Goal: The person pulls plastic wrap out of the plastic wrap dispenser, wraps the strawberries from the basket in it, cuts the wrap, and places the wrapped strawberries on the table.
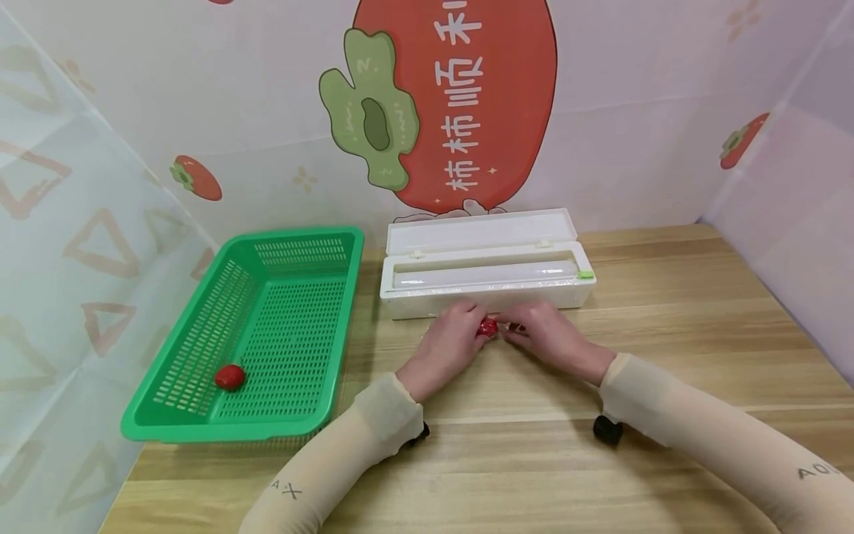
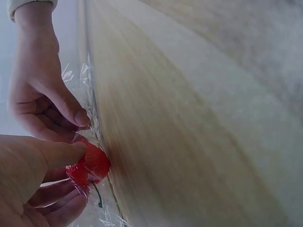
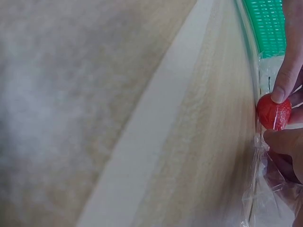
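A small red strawberry-like fruit [image 1: 488, 327] with a thin green stem lies in clear cling film at the table's middle. My left hand [image 1: 450, 341] holds it between thumb and fingers, as the left wrist view shows. Close by on its right, my right hand [image 1: 550, 337] pinches the cling film [image 3: 251, 208] beside the fruit. The film is bunched and creased around both hands. Just behind them stands a white cling film box [image 1: 427, 305], lid raised, with a roll [image 1: 487, 276] inside. The fruit's underside is hidden.
To the left stands a green plastic basket [image 1: 333, 356] with another red fruit [image 1: 230, 377] in it. The wooden table [image 1: 507, 475] meets printed wall coverings at the back and sides. A green tab [image 1: 586, 274] sits at the box's right end.
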Tool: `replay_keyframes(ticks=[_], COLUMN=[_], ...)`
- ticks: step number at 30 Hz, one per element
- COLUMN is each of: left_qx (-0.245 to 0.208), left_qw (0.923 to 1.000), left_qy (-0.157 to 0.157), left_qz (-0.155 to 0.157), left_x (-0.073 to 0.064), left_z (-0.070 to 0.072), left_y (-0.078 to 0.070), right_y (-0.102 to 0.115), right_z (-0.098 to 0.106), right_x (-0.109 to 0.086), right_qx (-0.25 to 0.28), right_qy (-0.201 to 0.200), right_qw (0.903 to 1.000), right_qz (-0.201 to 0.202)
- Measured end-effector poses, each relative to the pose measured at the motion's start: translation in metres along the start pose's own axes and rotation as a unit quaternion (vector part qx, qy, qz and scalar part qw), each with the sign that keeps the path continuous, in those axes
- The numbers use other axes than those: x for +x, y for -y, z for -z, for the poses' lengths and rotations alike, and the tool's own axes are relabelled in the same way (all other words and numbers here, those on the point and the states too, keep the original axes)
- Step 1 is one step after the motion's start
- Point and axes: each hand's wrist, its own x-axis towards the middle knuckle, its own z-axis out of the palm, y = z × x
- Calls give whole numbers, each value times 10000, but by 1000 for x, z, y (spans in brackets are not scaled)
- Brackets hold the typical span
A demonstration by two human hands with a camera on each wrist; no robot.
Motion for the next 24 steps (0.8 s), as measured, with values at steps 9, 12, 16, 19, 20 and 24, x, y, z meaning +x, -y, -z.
replay_keyframes(ticks=[9,12,16,19,20,24], left_qx=[95,147,208,188,177,188], left_qw=[9999,9999,9997,9997,9997,9996], left_qy=[-25,34,131,162,170,186], left_qz=[-43,-20,28,60,67,65], left_x=[0,0,0,1,1,0], left_z=[1,1,2,2,3,3], left_y=[-1,-1,-1,-1,-1,-1], right_y=[-3,-5,-6,-9,-11,-21], right_z=[8,11,22,34,38,55], right_x=[-8,-12,-19,-23,-25,-32], right_qx=[-118,-131,-118,-251,-344,-739], right_qy=[165,133,-4,-305,-426,-1070], right_qw=[9997,9998,9999,9989,9980,9908], right_qz=[-110,-66,25,245,307,379])
